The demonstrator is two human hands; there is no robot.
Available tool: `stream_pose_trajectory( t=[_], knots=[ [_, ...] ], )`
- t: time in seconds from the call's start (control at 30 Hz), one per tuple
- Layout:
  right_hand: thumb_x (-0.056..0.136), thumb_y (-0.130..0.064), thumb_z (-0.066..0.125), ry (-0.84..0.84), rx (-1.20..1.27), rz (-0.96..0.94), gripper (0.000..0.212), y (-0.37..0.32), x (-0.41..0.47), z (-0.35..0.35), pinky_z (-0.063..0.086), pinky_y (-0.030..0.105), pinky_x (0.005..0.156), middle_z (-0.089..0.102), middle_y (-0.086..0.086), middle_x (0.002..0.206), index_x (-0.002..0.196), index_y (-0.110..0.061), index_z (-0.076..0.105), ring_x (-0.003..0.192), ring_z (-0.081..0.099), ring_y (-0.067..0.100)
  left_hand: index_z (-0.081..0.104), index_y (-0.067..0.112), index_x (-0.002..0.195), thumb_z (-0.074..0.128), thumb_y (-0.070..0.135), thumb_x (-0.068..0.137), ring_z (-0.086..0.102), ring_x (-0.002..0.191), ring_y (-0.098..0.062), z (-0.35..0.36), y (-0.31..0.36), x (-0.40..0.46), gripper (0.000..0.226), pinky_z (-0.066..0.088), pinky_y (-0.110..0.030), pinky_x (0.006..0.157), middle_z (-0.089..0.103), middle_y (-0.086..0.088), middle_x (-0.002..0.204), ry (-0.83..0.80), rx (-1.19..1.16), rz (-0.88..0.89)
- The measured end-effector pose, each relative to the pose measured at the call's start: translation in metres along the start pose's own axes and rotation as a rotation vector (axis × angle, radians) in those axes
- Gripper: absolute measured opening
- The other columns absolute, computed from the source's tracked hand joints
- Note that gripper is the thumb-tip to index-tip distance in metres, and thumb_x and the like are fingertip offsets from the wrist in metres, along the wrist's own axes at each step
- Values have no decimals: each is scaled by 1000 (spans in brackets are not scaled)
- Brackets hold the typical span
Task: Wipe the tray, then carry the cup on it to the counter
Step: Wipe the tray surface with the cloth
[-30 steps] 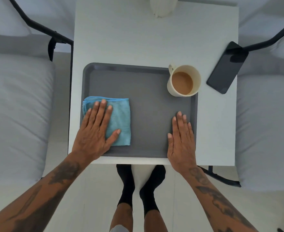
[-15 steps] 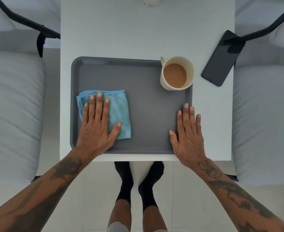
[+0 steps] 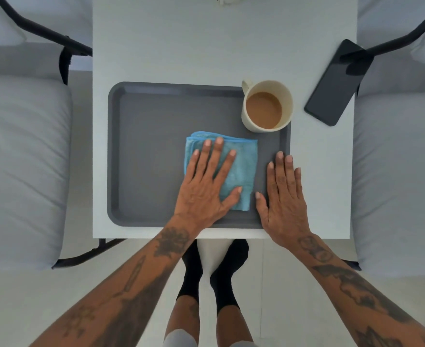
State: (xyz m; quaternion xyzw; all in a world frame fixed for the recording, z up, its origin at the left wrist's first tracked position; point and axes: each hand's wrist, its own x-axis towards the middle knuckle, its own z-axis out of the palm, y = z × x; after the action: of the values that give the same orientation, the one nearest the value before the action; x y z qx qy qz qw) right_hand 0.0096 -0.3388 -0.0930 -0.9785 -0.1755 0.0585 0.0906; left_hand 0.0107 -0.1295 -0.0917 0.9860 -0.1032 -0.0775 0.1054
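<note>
We stand at a white table (image 3: 206, 46), grey chairs (image 3: 23, 171) either side. Biggest thing on it: the grey tray (image 3: 151, 116), flat, near the front edge, squared to us. Its surface looks dry and clean where bare; we can't see dirt or streaks either way, so how much wiping is done is unclear.

Our left hand (image 3: 206, 186) lies flat, fingers spread apart, palm pressing the blue cloth (image 3: 241, 171) against the tray floor, right of centre. Not clenched on it, just pinning it down. Our right hand (image 3: 284, 196) lies flat too, fingers together-ish, holding nothing, over the tray's near right corner and rim, bracing it. The two hands sit just beside each other, the cloth's right edge between them.

The cloth is folded, a few layers showing at its top edge. It lies just short of the cup (image 3: 267, 106), not touching.

The cup sits upright in the tray's far right corner, handle pointing far-left, partly full of milky brown drink. A dark phone (image 3: 336, 88) lies on the table right of it, off the tray.

Our judgement: wiping step in hand, mid-tray. Left to do: the patch by the cup, possibly under it, then set the cloth aside, grip the tray both sides, and carry it level to the counter. No counter in view. Spill risk if the cloth nudges the cup.
</note>
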Motion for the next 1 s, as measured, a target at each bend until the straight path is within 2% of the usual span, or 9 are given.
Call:
stream_pose_trajectory(
  t=[0.23, 0.33, 0.5, 0.63, 0.73, 0.9, 1.0],
  knots=[
    [103, -36, 33, -42, -16, 31, 65, -1, 0, -2, 16, 54, 124, 14, 21, 165, 154, 2, 21, 154, 10, 37, 20, 14, 157, 35, 59, 96, 7, 154, -34, -19, -99, -56, 78, 14, -52, 123, 10, -16, 166, -26, 99, -134],
    [102, -36, 33, -42, -3, 34, 65, -3, 0, -2, 16, 54, 124, 15, 20, 165, 154, 2, 22, 154, 10, 37, 16, 11, 158, 31, 60, 96, 3, 154, -35, -26, -123, -68, 80, 13, -53, 123, 6, -19, 166, -63, 124, -117],
    [102, -34, 35, -37, 2, 30, 65, -1, 1, -1, 16, 54, 124, 16, 21, 164, 154, 2, 22, 154, 10, 38, 22, 13, 157, 36, 59, 95, 3, 151, -46, -9, -65, -44, 79, 12, -62, 120, 8, -27, 163, -23, 49, -169],
    [102, -32, 35, -18, -4, 2, 64, 0, 1, 1, 18, 57, 123, 18, 25, 163, 153, 5, 24, 153, 13, 40, 17, 26, 158, 33, 63, 95, -2, 152, -44, 2, 14, -13, 75, 7, -60, 121, 4, -24, 164, -35, 8, -113],
    [103, -29, 30, 1, 8, -9, 61, 2, 1, 2, 18, 58, 122, 18, 26, 162, 152, 6, 25, 153, 13, 40, 19, 29, 157, 31, 62, 97, -1, 152, -43, 6, 42, -1, 70, 7, -60, 121, 6, -23, 164, -33, -15, -117],
    [101, -27, 39, -9, -6, -8, 63, 2, 0, 0, 20, 59, 121, 17, 24, 163, 153, 5, 23, 153, 13, 40, 28, 29, 155, 39, 61, 96, 7, 153, -36, 2, 9, -6, 68, 14, -56, 122, 15, -17, 164, 34, -14, -24],
    [100, -26, 43, -9, -11, -1, 64, 0, 1, -1, 20, 58, 121, 17, 23, 163, 153, 4, 23, 153, 12, 39, 30, 30, 154, 41, 62, 93, 10, 152, -38, -5, -46, -7, 70, 15, -56, 121, 17, -18, 164, 62, 42, -121]
  ],
)
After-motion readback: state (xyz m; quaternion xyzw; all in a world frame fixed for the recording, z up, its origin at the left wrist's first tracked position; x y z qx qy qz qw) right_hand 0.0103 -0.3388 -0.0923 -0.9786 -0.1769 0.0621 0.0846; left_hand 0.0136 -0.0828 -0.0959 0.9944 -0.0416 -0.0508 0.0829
